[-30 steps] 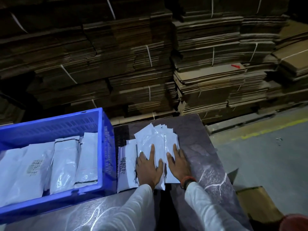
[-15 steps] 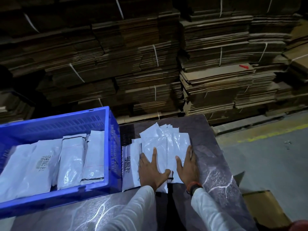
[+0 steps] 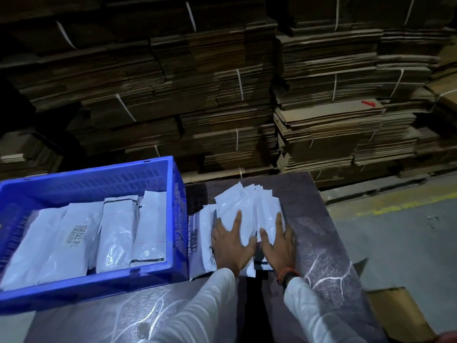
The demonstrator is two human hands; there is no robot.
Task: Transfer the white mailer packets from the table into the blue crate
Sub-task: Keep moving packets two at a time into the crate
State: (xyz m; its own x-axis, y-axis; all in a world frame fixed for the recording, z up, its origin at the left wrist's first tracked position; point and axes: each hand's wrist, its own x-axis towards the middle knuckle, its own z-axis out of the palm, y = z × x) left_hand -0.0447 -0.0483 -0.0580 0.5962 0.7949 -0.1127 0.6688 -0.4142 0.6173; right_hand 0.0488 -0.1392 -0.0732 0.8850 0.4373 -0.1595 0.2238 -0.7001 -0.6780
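Note:
A fanned pile of white mailer packets (image 3: pixel 247 206) lies on the dark marbled table (image 3: pixel 329 243), just right of the blue crate (image 3: pixel 178 219). My left hand (image 3: pixel 232 246) lies flat with spread fingers on the left part of the pile. My right hand (image 3: pixel 279 243) presses flat on the pile's right part, at its edge. Neither hand grips a packet. One packet with a barcode (image 3: pixel 197 241) lies against the crate's wall. Inside the crate several white packets (image 3: pixel 116 238) lie side by side.
Tall bundles of flattened cardboard (image 3: pixel 222 95) tied with white straps stand behind the table. The table's right edge drops to a grey floor with a yellow line (image 3: pixel 395 206). An open cardboard box (image 3: pixel 395 315) sits on the floor at the lower right.
My right hand has slid to the right across the pile, and the packets are spread wider. My left hand stays on the pile's left part.

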